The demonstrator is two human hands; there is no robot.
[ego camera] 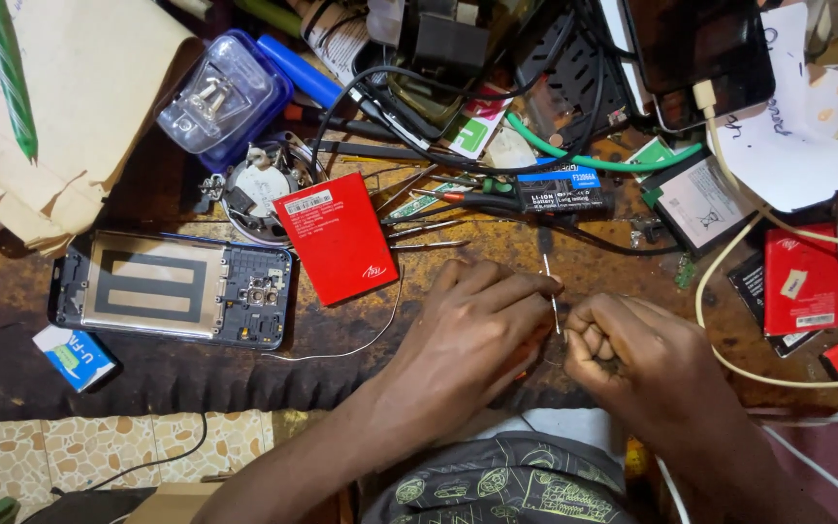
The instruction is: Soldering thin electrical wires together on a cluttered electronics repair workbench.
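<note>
Two hands, left (472, 325) and right (632, 354), pinch one thin screwdriver (549, 277); two red batteries (337, 236) nearby.

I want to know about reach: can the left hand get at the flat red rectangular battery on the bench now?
Probably yes: the left hand lies just beside the flat red rectangular battery, with only bare bench and a thin wire between, though its fingers grip a thin metal tool.

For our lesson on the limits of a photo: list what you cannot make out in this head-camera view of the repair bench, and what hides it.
- Whatever the right hand pinches: hidden inside its curled fingers.
- The lower tip of the thin metal tool: covered between the right hand and the left hand.
- The dark phone: cut off by the top edge.
- The opened phone frame's small parts: too small to tell.
</note>
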